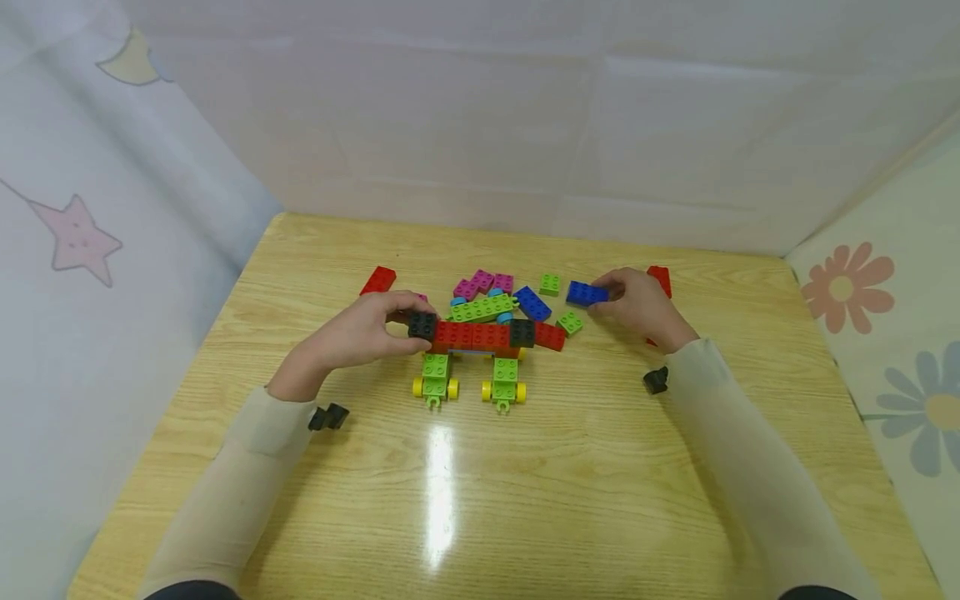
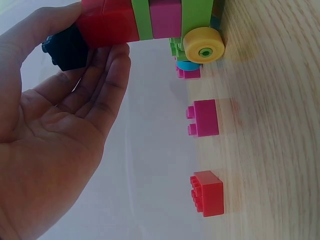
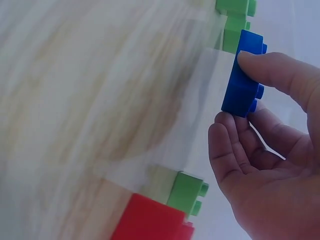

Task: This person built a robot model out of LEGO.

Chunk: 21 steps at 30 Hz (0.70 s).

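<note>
A built model with red bricks (image 1: 472, 335) on top, green parts and yellow wheels (image 2: 204, 45) stands mid-table. My left hand (image 1: 360, 332) holds its left end, thumb and fingers around the black brick (image 1: 422, 325) and the red brick beside it; the left wrist view shows the same hand (image 2: 65, 115) with its palm visible. Over at the right, my right hand (image 1: 637, 304) pinches a blue brick (image 1: 586, 293) between thumb and fingers. In the right wrist view the thumb of that hand (image 3: 275, 145) presses the side of the blue brick (image 3: 244, 75).
Behind the model lie pink bricks (image 1: 482, 280), a long green piece (image 1: 482, 309), another blue brick (image 1: 532, 303) and small green bricks (image 1: 550, 284). Red bricks (image 1: 378, 281) lie at both sides. Small black pieces (image 1: 328, 417) rest near the left sleeve, another (image 1: 656, 381) by the right.
</note>
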Available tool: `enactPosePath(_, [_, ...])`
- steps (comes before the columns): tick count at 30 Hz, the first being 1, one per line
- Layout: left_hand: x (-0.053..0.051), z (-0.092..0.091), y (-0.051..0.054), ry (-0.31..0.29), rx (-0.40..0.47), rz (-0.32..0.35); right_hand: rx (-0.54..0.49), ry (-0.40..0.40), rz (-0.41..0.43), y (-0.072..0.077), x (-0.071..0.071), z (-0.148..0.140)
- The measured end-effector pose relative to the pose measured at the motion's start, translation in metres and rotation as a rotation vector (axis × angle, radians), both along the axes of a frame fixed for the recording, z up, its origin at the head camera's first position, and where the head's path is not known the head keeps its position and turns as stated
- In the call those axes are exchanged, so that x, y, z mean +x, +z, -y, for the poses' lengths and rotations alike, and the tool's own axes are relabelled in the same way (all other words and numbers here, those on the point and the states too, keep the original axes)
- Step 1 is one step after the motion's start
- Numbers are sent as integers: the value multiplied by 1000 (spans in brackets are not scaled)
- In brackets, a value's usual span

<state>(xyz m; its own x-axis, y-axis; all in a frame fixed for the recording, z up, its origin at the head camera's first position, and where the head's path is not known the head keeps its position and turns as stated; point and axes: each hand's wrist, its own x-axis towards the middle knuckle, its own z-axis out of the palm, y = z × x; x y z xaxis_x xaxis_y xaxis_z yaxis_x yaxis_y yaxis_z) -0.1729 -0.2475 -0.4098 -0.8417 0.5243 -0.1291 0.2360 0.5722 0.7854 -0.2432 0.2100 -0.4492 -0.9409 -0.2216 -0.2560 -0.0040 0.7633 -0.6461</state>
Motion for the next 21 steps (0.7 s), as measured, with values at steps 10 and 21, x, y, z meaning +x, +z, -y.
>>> enactPosePath(10, [-1, 0, -1, -6, 2, -9, 2, 30, -43, 12, 7, 7])
enactPosePath(21, [-1, 0, -1, -7, 17, -15, -8, 41, -89, 35, 18, 28])
